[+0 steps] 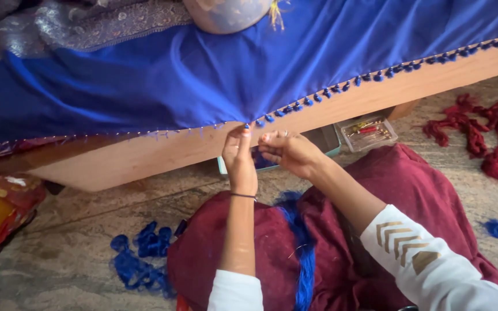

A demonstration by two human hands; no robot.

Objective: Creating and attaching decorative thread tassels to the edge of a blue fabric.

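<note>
A bright blue cloth (203, 75) hangs over a wooden ledge (145, 158), its lower hem lined with small blue tassels (341, 87). My left hand (238, 158) reaches up and pinches the hem between thumb and fingers. My right hand (288, 152) is close beside it, fingers pinched at the same spot of the edge; whether it holds a needle or thread I cannot tell. A hank of blue thread (301, 247) lies across my maroon lap (329, 242).
Loose blue thread (139, 256) lies on the stone floor at the left. A clear plastic box (369, 132) of small items sits under the ledge. Red yarn (485, 135) is heaped at the right. A small blue tuft (495, 228) rests nearby.
</note>
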